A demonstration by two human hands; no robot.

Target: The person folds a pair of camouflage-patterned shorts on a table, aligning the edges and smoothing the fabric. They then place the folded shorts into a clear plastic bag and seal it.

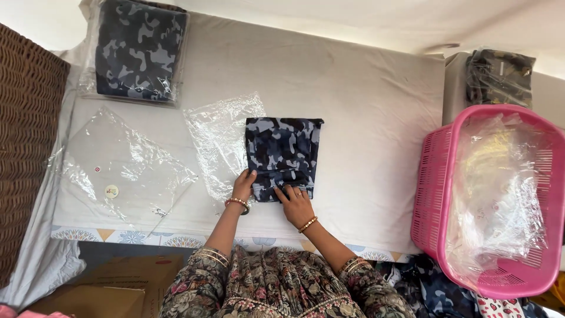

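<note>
A folded navy and grey camouflage garment (283, 152) lies on the white-covered table (365, 129). My left hand (243, 185) presses its lower left corner with the fingers together. At the garment's bottom edge my right hand (295, 202) rests flat on the fold. A clear plastic bag (220, 138) lies partly under the garment's left side.
A second clear bag (120, 168) lies at the left. A bagged camouflage garment (138, 50) sits at the far left corner. A pink plastic basket (432, 194) with clear bags stands at the right, another bagged garment (499, 76) behind it. A wicker panel (26, 135) is at the left edge.
</note>
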